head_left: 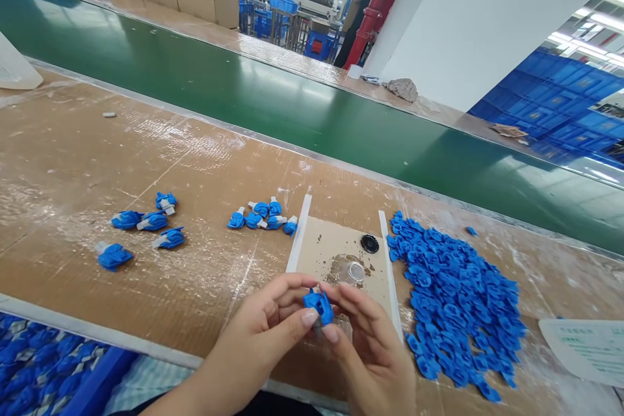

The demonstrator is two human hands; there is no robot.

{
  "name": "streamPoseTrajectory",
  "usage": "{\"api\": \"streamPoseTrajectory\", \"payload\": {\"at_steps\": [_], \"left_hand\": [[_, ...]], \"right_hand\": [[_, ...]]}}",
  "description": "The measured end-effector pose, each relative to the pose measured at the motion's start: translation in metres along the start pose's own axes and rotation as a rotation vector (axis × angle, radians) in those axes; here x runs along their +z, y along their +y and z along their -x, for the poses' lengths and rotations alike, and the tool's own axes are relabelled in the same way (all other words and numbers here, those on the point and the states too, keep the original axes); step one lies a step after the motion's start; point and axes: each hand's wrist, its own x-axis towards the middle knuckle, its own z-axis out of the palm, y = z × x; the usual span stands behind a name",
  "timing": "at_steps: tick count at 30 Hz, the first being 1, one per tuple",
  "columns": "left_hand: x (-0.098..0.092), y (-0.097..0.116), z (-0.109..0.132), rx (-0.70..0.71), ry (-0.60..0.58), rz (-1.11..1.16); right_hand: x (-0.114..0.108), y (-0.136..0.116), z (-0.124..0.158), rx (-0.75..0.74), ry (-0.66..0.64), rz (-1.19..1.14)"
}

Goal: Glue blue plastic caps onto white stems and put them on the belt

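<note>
The left hand [273, 325] and the right hand [368, 344] pinch one blue piece [318, 302] between thumbs and fingertips, over the near edge of the cardboard mat [344, 227]. Holding it from both sides probably keeps such a small, soft-looking thing steady; the fingers hide its underside. Nearest, to the mat's lower left, a blue bin [104, 380] holds many blue pieces with pale tabs. On the mat sit a clear cup [355, 272] and, behind it, a black lid [369, 244], both likely put there for easy reach. Tape [299, 234] runs along the mat's sides, perhaps to fix it down. Right of the mat lies a heap [458, 299] of loose blue pieces, seemingly handy for the right hand. Left of it lie two tabbed groups, one close [260, 214], one farther off [151, 224]. Beyond the mat runs a green belt [273, 94].
</note>
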Motion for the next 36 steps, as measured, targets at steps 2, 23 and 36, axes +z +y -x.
{"api": "streamPoseTrajectory", "payload": {"at_steps": [2, 23, 36], "left_hand": [[-0.001, -0.001, -0.002, -0.004, -0.005, -0.032], [-0.116, 0.055, 0.010, 0.555, 0.612, -1.981], [-0.109, 0.074, -0.024, 0.615, 0.336, -2.003]], "right_hand": [[0.005, 0.001, -0.001, -0.149, -0.001, 0.163], [-0.134, 0.047, -0.085, -0.466, 0.013, 1.351], [-0.130, 0.045, -0.072, -0.605, -0.072, 1.226]]}}
